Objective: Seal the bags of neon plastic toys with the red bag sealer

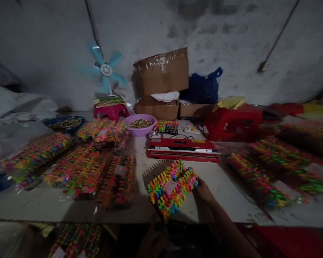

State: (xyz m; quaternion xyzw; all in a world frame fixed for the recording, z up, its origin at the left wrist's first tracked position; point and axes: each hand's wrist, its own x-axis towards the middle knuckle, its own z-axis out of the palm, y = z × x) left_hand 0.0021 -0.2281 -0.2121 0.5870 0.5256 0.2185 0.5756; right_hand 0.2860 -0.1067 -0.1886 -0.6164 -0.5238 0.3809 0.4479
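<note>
My right hand (203, 190) grips the right edge of a flat packet of multicoloured plastic clips (172, 187) with a small white label, held tilted just above the white table (226, 186). My left hand (153, 240) is a dark shape low at the table's front edge, below the packet; its fingers are too dark to make out. A red sealing machine (183, 149) lies just behind the packet.
Several sealed packets of coloured clips (78, 168) cover the table's left, and more packets (269, 172) lie on the right. Behind stand a purple bowl (140, 125), red stools (231, 123), cardboard boxes (161, 73), a blue bag (203, 87) and a small blue fan (105, 70).
</note>
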